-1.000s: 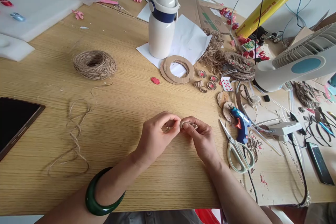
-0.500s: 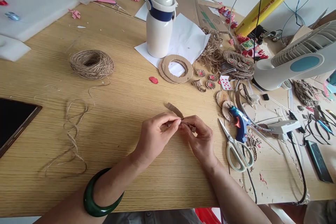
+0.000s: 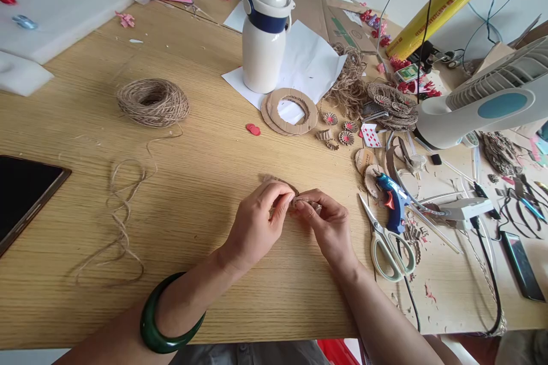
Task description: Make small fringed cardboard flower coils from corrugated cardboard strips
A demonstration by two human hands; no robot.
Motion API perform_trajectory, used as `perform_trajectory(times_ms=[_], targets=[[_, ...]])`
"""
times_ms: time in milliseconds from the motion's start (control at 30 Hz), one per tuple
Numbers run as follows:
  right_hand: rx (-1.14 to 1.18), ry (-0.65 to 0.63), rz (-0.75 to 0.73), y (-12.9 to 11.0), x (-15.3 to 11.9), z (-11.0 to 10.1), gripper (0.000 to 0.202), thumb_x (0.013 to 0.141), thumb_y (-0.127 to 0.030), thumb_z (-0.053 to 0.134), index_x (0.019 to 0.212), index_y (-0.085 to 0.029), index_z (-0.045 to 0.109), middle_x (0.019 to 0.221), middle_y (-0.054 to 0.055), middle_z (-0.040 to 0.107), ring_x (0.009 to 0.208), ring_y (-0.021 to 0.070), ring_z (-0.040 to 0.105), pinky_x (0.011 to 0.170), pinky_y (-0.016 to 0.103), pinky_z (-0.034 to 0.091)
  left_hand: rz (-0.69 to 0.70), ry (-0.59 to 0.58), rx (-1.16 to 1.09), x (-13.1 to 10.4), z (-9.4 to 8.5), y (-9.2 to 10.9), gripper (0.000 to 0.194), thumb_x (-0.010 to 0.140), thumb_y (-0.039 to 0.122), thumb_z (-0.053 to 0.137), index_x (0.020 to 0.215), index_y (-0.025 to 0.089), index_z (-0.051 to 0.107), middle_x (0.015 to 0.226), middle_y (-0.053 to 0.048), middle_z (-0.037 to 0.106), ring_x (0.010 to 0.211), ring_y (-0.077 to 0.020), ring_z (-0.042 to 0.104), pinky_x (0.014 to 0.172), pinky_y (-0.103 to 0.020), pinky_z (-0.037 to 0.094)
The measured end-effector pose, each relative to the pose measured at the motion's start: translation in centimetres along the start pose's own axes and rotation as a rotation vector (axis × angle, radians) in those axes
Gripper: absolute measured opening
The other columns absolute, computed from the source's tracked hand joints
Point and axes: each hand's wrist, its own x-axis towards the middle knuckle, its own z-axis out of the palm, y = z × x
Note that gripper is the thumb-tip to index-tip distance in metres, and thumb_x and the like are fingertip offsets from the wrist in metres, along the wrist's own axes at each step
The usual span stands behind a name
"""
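My left hand (image 3: 259, 219) and my right hand (image 3: 327, 225) meet over the wooden table, thumbs and fingers pinched on a narrow brown cardboard strip (image 3: 292, 187). One end of the strip sticks out behind my left fingers; the part between the two hands is mostly hidden by the fingertips. Beyond my hands lie small red discs (image 3: 253, 129) and two stacked cardboard rings (image 3: 290, 112). Pleated cardboard rosettes (image 3: 346, 137) with red centres sit to the right of the rings. Close to my right hand are scissors (image 3: 387, 245) and a blue glue gun (image 3: 394, 199).
A ball of twine (image 3: 153, 102) rests at the left, its loose end trailing forward. A dark-screened tablet (image 3: 28, 199) lies at the left edge. A white bottle (image 3: 264, 40) stands at the back on paper. A white fan (image 3: 492, 102), cables and tools crowd the right.
The strip's free end has swung lower and to the left behind my left fingers. Both hands keep their pinch in nearly the same place. The whole view has shifted slightly.
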Motion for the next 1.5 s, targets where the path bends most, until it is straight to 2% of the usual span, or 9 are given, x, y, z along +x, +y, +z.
perform_trajectory(times_ms=[167, 300, 467, 600, 767, 867, 1033, 1267, 1500], targets=[[0.166, 0.006, 0.173, -0.47, 0.19, 0.18, 0.015, 0.077, -0.035, 0.079, 0.082, -0.021, 0.074, 0.072, 0.000, 0.071, 0.067, 0.0146, 0.066, 0.070, 0.028, 0.052, -0.057, -0.005, -0.024, 0.01, -0.02, 0.03, 0.010, 0.095, 0.015, 0.052, 0.089, 0.018, 0.061, 0.087, -0.005, 0.071, 0.081, -0.0151, 0.064, 0.074, -0.025, 0.050], [0.294, 0.003, 0.256, -0.35, 0.40, 0.08, 0.020, 0.074, -0.037, 0.081, 0.083, -0.020, 0.075, 0.069, -0.001, 0.072, 0.063, 0.0145, 0.067, 0.070, 0.029, 0.054, -0.170, -0.026, -0.098, 0.08, -0.06, 0.00, 0.011, 0.095, 0.020, 0.052, 0.090, 0.019, 0.061, 0.086, -0.005, 0.070, 0.079, -0.0154, 0.064, 0.073, -0.026, 0.052], [0.330, 0.015, 0.262, -0.06, 0.52, -0.12, 0.023, 0.072, -0.038, 0.083, 0.083, -0.020, 0.074, 0.068, -0.001, 0.071, 0.061, 0.0148, 0.067, 0.068, 0.030, 0.054, -0.306, -0.050, -0.281, 0.12, 0.08, -0.02, 0.015, 0.095, 0.029, 0.054, 0.091, 0.018, 0.063, 0.088, -0.006, 0.070, 0.080, -0.0156, 0.067, 0.073, -0.025, 0.054], [0.242, 0.040, 0.196, -0.25, 0.49, -0.07, 0.019, 0.076, -0.037, 0.080, 0.083, -0.020, 0.074, 0.068, -0.001, 0.070, 0.061, 0.0138, 0.065, 0.068, 0.029, 0.055, -0.412, -0.079, -0.425, 0.13, 0.17, 0.18, 0.020, 0.094, 0.033, 0.056, 0.088, 0.017, 0.065, 0.088, -0.006, 0.071, 0.082, -0.0168, 0.069, 0.074, -0.026, 0.056], [0.120, 0.027, 0.087, -0.73, 0.31, 0.04, 0.011, 0.081, -0.032, 0.077, 0.082, -0.021, 0.074, 0.072, -0.001, 0.069, 0.068, 0.0133, 0.063, 0.071, 0.027, 0.053, -0.363, -0.095, -0.440, 0.14, 0.05, 0.19, 0.012, 0.091, 0.029, 0.063, 0.087, 0.018, 0.065, 0.084, -0.003, 0.070, 0.074, -0.0143, 0.068, 0.071, -0.024, 0.056], [0.182, 0.006, 0.150, -0.71, 0.32, 0.06, 0.013, 0.080, -0.033, 0.077, 0.082, -0.021, 0.074, 0.071, 0.000, 0.069, 0.067, 0.0137, 0.064, 0.071, 0.028, 0.053, -0.329, -0.104, -0.391, 0.24, -0.15, 0.12, 0.014, 0.093, 0.027, 0.058, 0.084, 0.018, 0.065, 0.083, -0.003, 0.069, 0.075, -0.0134, 0.066, 0.071, -0.023, 0.054], [0.390, -0.026, 0.295, -0.55, 0.55, 0.08, 0.019, 0.074, -0.035, 0.081, 0.081, -0.020, 0.073, 0.073, 0.001, 0.072, 0.067, 0.0144, 0.066, 0.071, 0.030, 0.057, -0.417, -0.126, -0.458, 0.40, -0.17, 0.33, 0.014, 0.093, 0.028, 0.056, 0.086, 0.018, 0.062, 0.081, -0.003, 0.068, 0.073, -0.0137, 0.066, 0.067, -0.022, 0.054], [0.480, -0.037, 0.340, -0.82, 0.66, 0.12, 0.021, 0.071, -0.036, 0.084, 0.079, -0.020, 0.073, 0.072, 0.001, 0.072, 0.068, 0.0156, 0.067, 0.065, 0.028, 0.060, -0.496, -0.134, -0.585, 0.33, -0.01, -0.07, 0.017, 0.092, 0.033, 0.059, 0.086, 0.018, 0.062, 0.080, -0.003, 0.070, 0.075, -0.0153, 0.068, 0.069, -0.024, 0.054], [0.563, -0.069, 0.396, -0.75, 0.65, 0.19, 0.023, 0.072, -0.037, 0.083, 0.077, -0.017, 0.073, 0.076, 0.003, 0.073, 0.070, 0.0136, 0.067, 0.066, 0.025, 0.060, -0.547, -0.156, -0.654, 0.21, 0.44, -0.45, 0.021, 0.092, 0.035, 0.059, 0.083, 0.017, 0.063, 0.078, -0.003, 0.069, 0.076, -0.0160, 0.067, 0.072, -0.026, 0.054]])
